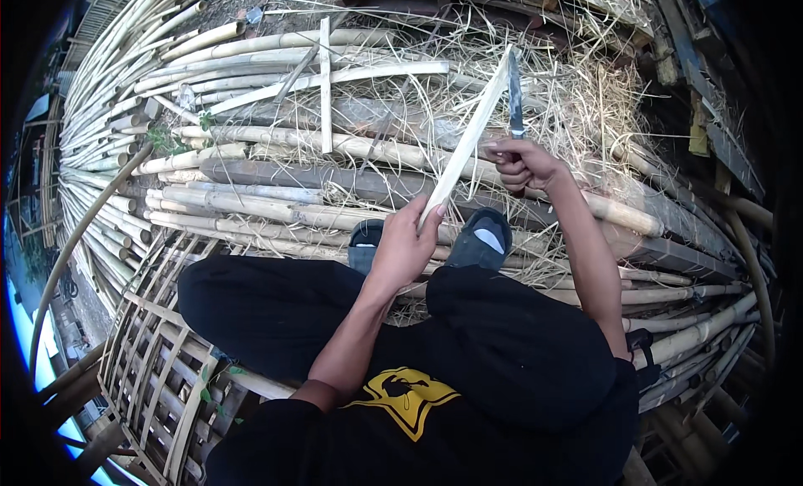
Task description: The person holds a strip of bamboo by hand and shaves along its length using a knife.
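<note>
Black shirt (502, 427) with yellow print nearest, 6 o'clock. Bamboo poles (276, 137) sprawl across the ground, densest from 9 to 11 o'clock. Pale shavings (594, 101) scattered thick at 1 to 2 o'clock. Woven slat lattice (163, 360) at 8 o'clock. Two crossed pale strips (325, 109) on the poles, 11 o'clock. Held pale strip (468, 143) runs from centre toward 1 o'clock, tilted, far end raised toward the knife tip. Left hand (407, 242), near centre — pinching the strip's near end, thumb along it. Right hand (527, 166), 2 o'clock — fist closed round the handle of the knife (515, 93). Blade points to 12, tip just beside the strip's far end; contact can't tell.
</note>
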### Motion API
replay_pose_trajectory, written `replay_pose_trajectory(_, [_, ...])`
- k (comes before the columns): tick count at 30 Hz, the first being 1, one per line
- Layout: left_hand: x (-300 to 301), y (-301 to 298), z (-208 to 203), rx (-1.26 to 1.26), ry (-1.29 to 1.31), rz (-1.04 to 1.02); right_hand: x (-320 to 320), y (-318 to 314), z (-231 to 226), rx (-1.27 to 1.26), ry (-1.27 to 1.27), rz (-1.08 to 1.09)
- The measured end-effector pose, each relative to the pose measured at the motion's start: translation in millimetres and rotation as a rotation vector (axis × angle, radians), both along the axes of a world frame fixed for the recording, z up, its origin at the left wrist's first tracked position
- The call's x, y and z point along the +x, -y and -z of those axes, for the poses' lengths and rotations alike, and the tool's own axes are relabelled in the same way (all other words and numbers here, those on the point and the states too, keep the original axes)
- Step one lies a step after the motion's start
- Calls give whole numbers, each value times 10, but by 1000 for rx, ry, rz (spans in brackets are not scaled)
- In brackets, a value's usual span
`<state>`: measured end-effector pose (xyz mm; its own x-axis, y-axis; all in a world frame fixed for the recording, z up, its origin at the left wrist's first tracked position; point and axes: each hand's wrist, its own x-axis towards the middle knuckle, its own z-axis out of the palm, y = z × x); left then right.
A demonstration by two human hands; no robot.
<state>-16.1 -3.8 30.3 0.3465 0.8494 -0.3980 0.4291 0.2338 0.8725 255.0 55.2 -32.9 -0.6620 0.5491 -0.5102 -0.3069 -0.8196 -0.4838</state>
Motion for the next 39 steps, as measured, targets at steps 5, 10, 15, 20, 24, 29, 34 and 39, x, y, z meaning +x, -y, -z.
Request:
replay_pose_trajectory(5, [-21, -141, -63, -219, 180, -101, -643, 208, -332, 467, 858, 370])
replay_pose_trajectory(10, [-84, -220, -195, -412, 337, -157, -703, 387, -640, 1042, 1297, 285])
replay_pose_trajectory(15, [-137, -259, -395, -459, 325, -149, -627, 409, -554, 1299, 1286, 213])
replay_pose_trajectory(20, [-245, -226, -540, -470, 316, -132, -572, 347, -603, 1559, 1361, 27])
replay_pose_trajectory(24, [-281, -93, -655, -491, 262, -57, 449, -282, -498, 1571, 1736, 180])
replay_pose_trajectory(29, [-351, -184, -620, -443, 223, -103, -61, -238, -165, 1099, 1186, 441])
replay_pose_trajectory(34, [-419, -133, -581, -442, 200, -116, -559, 350, -273, 917, 901, 231])
replay_pose_trajectory(39, [-456, -118, -556, -462, 186, -124, -800, 611, -273, 1642, 1268, 19])
